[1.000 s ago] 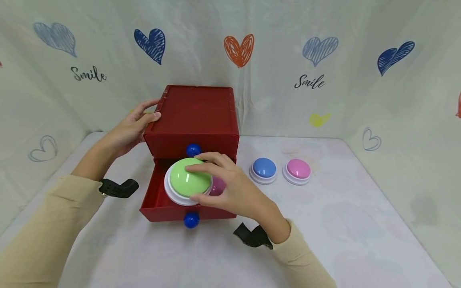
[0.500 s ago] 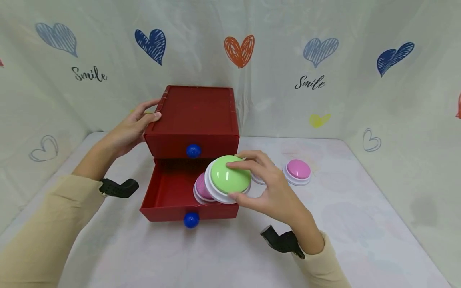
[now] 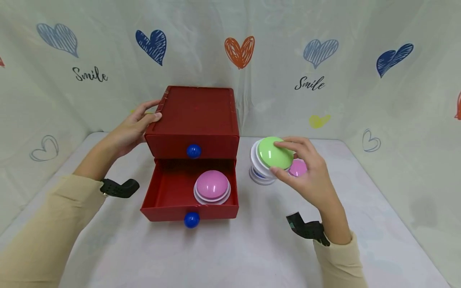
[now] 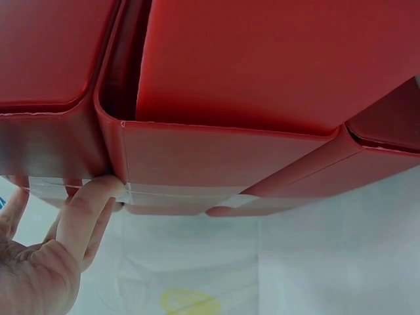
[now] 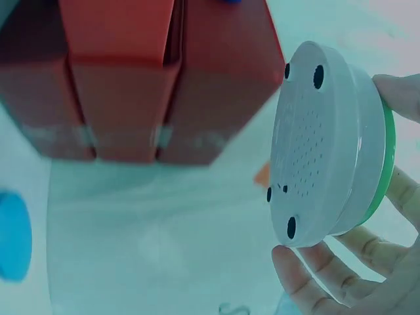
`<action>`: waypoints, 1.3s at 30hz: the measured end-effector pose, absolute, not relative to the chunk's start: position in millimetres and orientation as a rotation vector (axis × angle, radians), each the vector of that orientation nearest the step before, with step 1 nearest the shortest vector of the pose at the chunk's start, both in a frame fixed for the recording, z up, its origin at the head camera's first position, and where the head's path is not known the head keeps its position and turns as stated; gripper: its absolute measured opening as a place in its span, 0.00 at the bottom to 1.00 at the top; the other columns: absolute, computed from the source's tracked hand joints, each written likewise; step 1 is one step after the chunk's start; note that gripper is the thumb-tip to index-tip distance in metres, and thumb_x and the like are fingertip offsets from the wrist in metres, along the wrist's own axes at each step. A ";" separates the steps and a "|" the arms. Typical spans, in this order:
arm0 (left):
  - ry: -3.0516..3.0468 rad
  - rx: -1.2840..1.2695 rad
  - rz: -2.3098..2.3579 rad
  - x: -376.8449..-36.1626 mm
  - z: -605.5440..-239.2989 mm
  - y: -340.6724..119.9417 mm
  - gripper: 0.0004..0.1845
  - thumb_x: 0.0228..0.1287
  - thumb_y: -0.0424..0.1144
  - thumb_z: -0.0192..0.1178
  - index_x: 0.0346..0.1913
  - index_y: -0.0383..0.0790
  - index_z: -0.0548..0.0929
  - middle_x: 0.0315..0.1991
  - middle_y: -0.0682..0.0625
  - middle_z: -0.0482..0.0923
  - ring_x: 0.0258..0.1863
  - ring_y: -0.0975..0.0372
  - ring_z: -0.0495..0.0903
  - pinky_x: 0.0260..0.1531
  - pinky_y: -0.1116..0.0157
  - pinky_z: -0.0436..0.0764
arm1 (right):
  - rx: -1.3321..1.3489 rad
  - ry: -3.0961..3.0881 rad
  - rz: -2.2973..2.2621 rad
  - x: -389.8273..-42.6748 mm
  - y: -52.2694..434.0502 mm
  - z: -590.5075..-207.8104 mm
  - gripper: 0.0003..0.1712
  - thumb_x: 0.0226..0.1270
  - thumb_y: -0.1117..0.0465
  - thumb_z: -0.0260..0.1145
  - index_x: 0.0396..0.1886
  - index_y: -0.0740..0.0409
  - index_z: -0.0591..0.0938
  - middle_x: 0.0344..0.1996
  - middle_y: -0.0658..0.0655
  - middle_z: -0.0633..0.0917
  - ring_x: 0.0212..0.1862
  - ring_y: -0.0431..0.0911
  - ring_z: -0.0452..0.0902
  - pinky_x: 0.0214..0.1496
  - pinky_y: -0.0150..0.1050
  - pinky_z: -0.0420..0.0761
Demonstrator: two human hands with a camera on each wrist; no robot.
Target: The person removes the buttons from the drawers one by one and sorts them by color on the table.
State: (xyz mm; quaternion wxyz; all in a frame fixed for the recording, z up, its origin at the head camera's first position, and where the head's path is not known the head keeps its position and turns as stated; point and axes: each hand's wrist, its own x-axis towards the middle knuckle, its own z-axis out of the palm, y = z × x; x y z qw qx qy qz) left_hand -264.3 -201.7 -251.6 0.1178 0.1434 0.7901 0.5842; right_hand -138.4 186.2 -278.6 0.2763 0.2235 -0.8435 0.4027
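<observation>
My right hand [image 3: 300, 168] grips a green dome button [image 3: 274, 153] with a white base [image 5: 321, 144], tilted and held in the air to the right of a red two-drawer box [image 3: 196, 116]. The button hangs above a blue button [image 3: 256, 174] and partly hides a pink button [image 3: 299, 168] on the table. My left hand [image 3: 135, 126] holds the box's upper left corner, fingers [image 4: 85, 210] against its side. The lower drawer [image 3: 169, 208] stands pulled out with a pink dome button [image 3: 212, 185] inside. The upper drawer with its blue knob [image 3: 193, 151] is closed.
A white table [image 3: 252, 248] is walled on three sides by a pale cloth backdrop [image 3: 324, 60] printed with hearts. The lower drawer's blue knob [image 3: 191, 219] juts toward me. Bare tabletop lies in front of the box and at the right.
My right hand has lifted the green button out of the lower drawer and carried it right, over the blue button. The pink button in the drawer is now uncovered. The left hand stayed.
</observation>
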 end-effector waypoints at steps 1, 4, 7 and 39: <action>2.313 0.418 1.707 -264.4 -251.6 -201.7 0.32 0.70 0.55 0.44 0.72 0.60 0.45 0.62 0.51 0.60 0.49 0.68 0.73 0.42 0.69 0.78 | 0.575 -2.262 1.082 -139.1 190.0 -278.4 0.29 0.45 0.69 0.74 0.51 0.55 0.80 0.52 0.53 0.76 0.53 0.37 0.69 0.47 0.27 0.69; 2.315 0.418 1.703 -264.6 -251.5 -201.8 0.32 0.70 0.54 0.44 0.72 0.60 0.44 0.61 0.51 0.60 0.50 0.68 0.72 0.42 0.69 0.77 | 0.498 -2.267 1.071 -141.5 201.2 -278.2 0.29 0.45 0.70 0.74 0.52 0.55 0.80 0.52 0.53 0.76 0.54 0.35 0.68 0.47 0.28 0.68; 2.316 0.417 1.701 -264.8 -251.2 -202.1 0.32 0.70 0.54 0.43 0.72 0.60 0.45 0.61 0.52 0.60 0.50 0.68 0.72 0.42 0.69 0.77 | 0.422 -2.283 1.050 -143.7 211.8 -279.1 0.29 0.47 0.70 0.73 0.53 0.54 0.80 0.53 0.52 0.75 0.54 0.33 0.66 0.47 0.26 0.67; 2.317 0.424 1.698 -265.7 -252.5 -203.5 0.32 0.70 0.54 0.43 0.72 0.61 0.45 0.58 0.55 0.62 0.49 0.69 0.73 0.42 0.68 0.77 | -0.290 -2.470 1.025 -179.6 294.4 -337.6 0.32 0.59 0.52 0.67 0.62 0.58 0.72 0.59 0.60 0.70 0.54 0.51 0.65 0.51 0.38 0.71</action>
